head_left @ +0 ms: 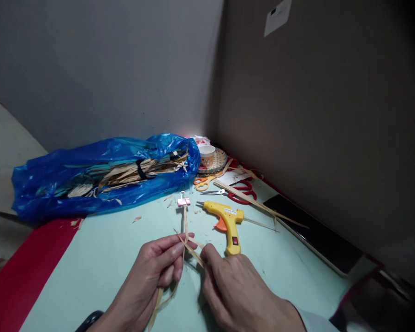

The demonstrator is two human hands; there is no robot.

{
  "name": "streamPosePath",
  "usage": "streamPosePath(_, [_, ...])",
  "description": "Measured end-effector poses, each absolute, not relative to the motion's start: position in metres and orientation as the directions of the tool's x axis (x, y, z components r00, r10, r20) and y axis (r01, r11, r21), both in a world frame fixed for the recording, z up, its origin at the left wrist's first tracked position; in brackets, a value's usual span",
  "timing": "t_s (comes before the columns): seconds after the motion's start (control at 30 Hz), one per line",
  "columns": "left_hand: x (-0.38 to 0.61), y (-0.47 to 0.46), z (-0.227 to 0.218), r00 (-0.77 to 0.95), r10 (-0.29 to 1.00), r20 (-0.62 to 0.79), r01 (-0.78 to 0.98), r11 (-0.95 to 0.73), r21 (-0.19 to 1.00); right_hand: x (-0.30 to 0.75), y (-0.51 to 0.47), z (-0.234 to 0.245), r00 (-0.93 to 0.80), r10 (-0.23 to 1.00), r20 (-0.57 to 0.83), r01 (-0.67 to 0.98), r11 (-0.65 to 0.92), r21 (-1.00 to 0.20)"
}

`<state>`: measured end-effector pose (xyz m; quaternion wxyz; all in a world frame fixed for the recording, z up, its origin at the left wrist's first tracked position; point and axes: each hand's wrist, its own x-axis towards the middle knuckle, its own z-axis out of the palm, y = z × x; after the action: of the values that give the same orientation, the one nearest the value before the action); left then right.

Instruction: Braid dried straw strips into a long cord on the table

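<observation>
A narrow braid of pale dried-leaf strips (pixel 186 222) runs toward me from a pink binder clip (pixel 184 201) on the table. My left hand (pixel 162 260) pinches the strips at the braid's near end between thumb and fingers. Loose strip ends (pixel 154 311) hang below that hand. Just to the right, my right hand (pixel 228 281) is closed on another flat strip (pixel 192 252) that slants up to the left across the braid. Its fingertips are partly hidden behind the knuckles. A yellow glue gun (pixel 228 221) lies just beyond my right hand, its nozzle pointing left.
A blue plastic bag (pixel 72 161) with bundled dried strips (pixel 141 170) lies at the back left. Red-handled scissors (pixel 242 193), orange scissors (pixel 203 183) and a paper cup (pixel 206 156) on a woven tray (pixel 221 161) sit behind. A dark flat device (pixel 314 235) lies right.
</observation>
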<state>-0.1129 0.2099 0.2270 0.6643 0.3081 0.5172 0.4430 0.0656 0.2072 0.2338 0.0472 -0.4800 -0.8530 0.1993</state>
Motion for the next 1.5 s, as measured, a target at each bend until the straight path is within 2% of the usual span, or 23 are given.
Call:
streamPosePath(0.23, [-0.108,0.213,0.232,0.114,0.913,-0.392,-0.249,0.408,0.878,0.065,0.206,0.231,-0.509,0.857,-0.081,0.801,0.438,-0.408])
streamPosePath(0.67, [-0.104,0.211,0.231,0.005,0.918,-0.396,-0.218,0.388,0.895,0.064,0.201,0.234,-0.504,0.864,-0.028,0.739,0.414,-0.531])
streamPosePath(0.77, [-0.102,0.212,0.233,-0.042,0.914,-0.405,-0.241,0.384,0.892,0.063,0.2,0.235,-0.556,0.83,-0.036,0.709,0.451,-0.542])
streamPosePath(0.87, [-0.103,0.214,0.231,-0.056,0.912,-0.406,-0.249,0.381,0.89,0.067,0.205,0.239,-0.582,0.812,0.026,0.643,0.48,-0.597])
streamPosePath(1.03, [-0.107,0.214,0.231,-0.013,0.92,-0.391,-0.243,0.377,0.894,0.074,0.226,0.255,-0.437,0.879,0.192,0.651,0.456,-0.606])
streamPosePath(1.13, [-0.108,0.214,0.231,0.0,0.922,-0.387,-0.231,0.377,0.897,0.069,0.239,0.261,-0.51,0.851,0.124,0.632,0.469,-0.618])
streamPosePath(1.27, [-0.11,0.215,0.228,-0.009,0.928,-0.373,-0.238,0.36,0.902,0.06,0.247,0.255,-0.579,0.815,0.014,0.56,0.411,-0.719])
streamPosePath(1.4, [-0.111,0.216,0.228,-0.033,0.932,-0.36,-0.206,0.346,0.915,0.059,0.248,0.25,-0.599,0.801,-0.006,0.493,0.363,-0.791])
streamPosePath(1.5, [-0.113,0.217,0.229,-0.068,0.92,-0.386,-0.214,0.365,0.906,0.062,0.248,0.255,-0.609,0.793,0.028,0.481,0.397,-0.782])
